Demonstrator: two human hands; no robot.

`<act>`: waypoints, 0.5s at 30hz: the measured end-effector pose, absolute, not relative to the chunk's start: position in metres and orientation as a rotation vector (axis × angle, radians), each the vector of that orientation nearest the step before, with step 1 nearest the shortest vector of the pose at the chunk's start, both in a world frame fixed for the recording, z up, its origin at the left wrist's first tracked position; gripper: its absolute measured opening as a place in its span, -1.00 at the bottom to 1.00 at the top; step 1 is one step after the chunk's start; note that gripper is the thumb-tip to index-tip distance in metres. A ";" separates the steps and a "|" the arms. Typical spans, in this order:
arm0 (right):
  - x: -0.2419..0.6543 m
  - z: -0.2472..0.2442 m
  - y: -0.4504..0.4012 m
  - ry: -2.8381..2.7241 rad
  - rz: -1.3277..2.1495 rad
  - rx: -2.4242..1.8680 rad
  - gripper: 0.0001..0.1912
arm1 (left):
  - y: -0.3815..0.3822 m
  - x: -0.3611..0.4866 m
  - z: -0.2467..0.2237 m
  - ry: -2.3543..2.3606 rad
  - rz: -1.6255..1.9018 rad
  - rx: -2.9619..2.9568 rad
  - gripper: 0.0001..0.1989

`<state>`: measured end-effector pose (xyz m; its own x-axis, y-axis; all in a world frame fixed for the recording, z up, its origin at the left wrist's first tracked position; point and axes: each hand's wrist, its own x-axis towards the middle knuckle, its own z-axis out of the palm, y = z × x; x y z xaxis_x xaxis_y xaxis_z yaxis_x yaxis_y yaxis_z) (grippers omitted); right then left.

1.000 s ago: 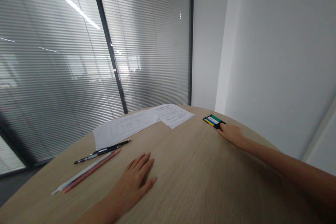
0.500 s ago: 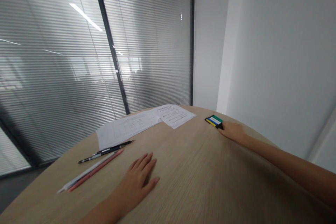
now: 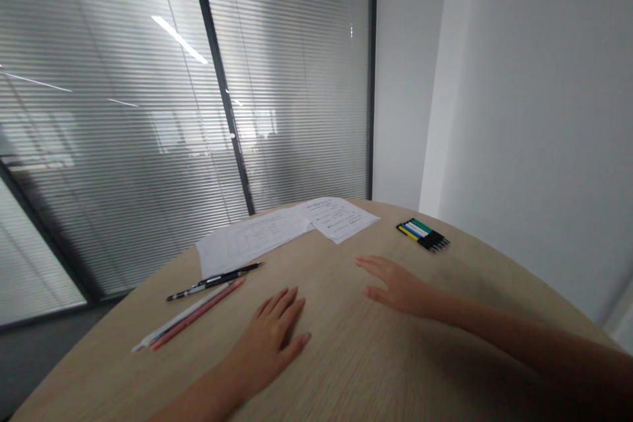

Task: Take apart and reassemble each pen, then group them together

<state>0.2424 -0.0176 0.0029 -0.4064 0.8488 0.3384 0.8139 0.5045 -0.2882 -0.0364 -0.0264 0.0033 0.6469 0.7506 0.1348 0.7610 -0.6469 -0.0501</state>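
My left hand (image 3: 270, 339) lies flat on the wooden table, fingers spread and nothing in them. Just beyond it to the left are a pink pen (image 3: 198, 314) and a white pen (image 3: 175, 320), side by side, with dark pens (image 3: 217, 281) behind them. My right hand (image 3: 395, 285) is over the table's middle, empty, its thumb apart from the fingers. Farther back on the right rests a row of several pens (image 3: 422, 235) with yellow, blue, white and green barrels and black grips; the right hand is apart from it.
Two printed paper sheets, a left one (image 3: 252, 241) and a right one (image 3: 341, 219), overlap at the far edge of the round table (image 3: 346, 356). Behind stand a glass partition with blinds (image 3: 306, 92) and a white wall (image 3: 534, 99).
My right hand has come off the row of pens and moved left and nearer to me, so the black grips and tips now show. My left hand stays on the table. The view has shifted slightly.
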 end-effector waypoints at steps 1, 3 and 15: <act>0.236 -0.003 -0.024 -2.381 0.141 -1.304 -0.40 | -0.027 -0.036 0.004 -1.273 -0.154 -2.761 -0.47; 0.229 -0.012 -0.033 -2.473 0.192 -1.203 -0.36 | -0.027 -0.036 0.004 -1.290 -0.157 -2.769 -0.47; 0.227 -0.015 -0.041 -2.585 0.282 -1.147 -0.43 | -0.025 -0.042 0.017 -1.362 -0.276 -2.868 -0.51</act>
